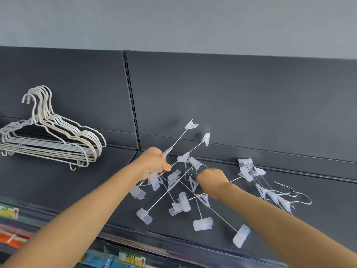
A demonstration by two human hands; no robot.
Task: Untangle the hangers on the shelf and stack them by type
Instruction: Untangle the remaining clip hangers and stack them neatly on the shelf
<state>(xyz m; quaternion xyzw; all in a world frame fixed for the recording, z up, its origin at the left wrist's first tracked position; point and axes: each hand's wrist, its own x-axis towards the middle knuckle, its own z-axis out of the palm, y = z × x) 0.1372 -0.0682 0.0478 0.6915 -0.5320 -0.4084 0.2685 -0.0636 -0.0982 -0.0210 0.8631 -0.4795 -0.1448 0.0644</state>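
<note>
Frosted-plastic clip hangers [179, 192] tangled, thin wire rods; both hands [154, 163] gripping.

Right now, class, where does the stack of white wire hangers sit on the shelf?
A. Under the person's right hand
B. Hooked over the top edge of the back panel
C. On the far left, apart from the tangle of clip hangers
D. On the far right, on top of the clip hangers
C: the stack of white wire hangers lies at the shelf's left end, well clear of the tangled clip hangers that both hands work on.
</note>
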